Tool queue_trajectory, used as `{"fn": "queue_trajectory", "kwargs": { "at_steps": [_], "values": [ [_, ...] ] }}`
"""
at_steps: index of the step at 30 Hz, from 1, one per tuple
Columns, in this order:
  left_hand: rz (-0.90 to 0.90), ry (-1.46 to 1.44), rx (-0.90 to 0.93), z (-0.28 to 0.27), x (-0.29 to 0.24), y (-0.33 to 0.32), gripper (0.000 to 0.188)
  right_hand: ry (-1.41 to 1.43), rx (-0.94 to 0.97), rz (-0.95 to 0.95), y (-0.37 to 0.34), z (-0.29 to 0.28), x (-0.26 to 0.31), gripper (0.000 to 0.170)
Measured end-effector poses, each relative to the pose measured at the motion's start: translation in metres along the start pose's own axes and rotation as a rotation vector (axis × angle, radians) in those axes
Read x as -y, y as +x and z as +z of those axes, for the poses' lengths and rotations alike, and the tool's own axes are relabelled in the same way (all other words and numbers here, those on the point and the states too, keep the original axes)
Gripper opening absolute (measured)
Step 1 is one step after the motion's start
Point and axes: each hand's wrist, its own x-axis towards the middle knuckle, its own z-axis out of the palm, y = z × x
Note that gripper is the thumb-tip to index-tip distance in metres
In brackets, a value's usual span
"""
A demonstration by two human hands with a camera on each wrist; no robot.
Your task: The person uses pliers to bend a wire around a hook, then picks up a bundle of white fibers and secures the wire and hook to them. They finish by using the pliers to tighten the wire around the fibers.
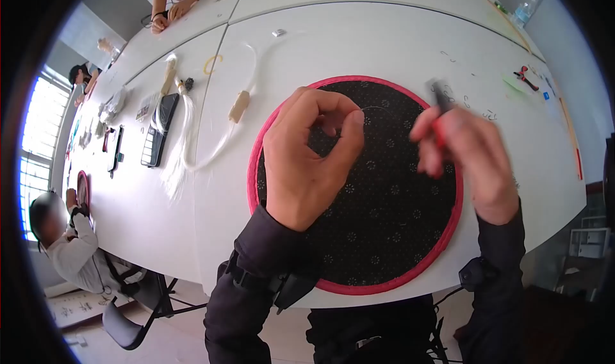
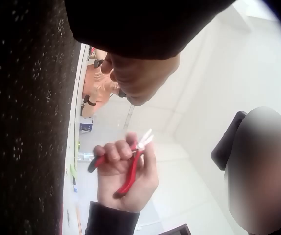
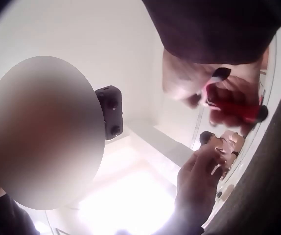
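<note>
In the head view my left hand point(image 1: 301, 162) hovers over a round black mat point(image 1: 359, 236) with a red edge. Its thumb and forefinger meet at the tips and pinch a fine pale strand point(image 1: 375, 107), barely visible against the dark cloth. On the mat's right side my right hand point(image 1: 477, 153), blurred, holds small pliers point(image 1: 439, 132) with red handles. The left wrist view shows the pliers point(image 2: 132, 174) across the palm, fingers through the handles, their metal jaws parted and pointing up. Nothing sits between those jaws.
Left of the mat lie a bundle of clear strands point(image 1: 187, 130), a tan block point(image 1: 239, 106) on a strand and a black case point(image 1: 159, 133). Other pliers point(image 1: 526, 79) lie at the far right. People sit at the table's far and left sides.
</note>
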Motion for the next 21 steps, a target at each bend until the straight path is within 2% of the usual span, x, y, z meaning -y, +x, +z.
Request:
{"fn": "queue_trajectory", "kwargs": {
  "at_steps": [2,3,17,21],
  "values": [
    [0.040,-0.053,-0.095,0.004,0.006,0.000,0.010,-0.014,0.124,0.224,0.000,0.015,0.003,0.043],
    [0.056,-0.016,-0.071,0.001,0.003,0.004,0.011,0.025,0.107,0.241,0.001,0.022,-0.001,0.045],
    [0.074,-0.026,-0.027,0.008,0.000,0.000,0.011,0.080,0.104,0.280,0.000,0.026,-0.008,0.051],
    [0.024,-0.047,-0.011,0.007,-0.002,-0.001,0.010,0.029,0.076,0.259,-0.001,0.027,-0.007,0.049]
  ]
}}
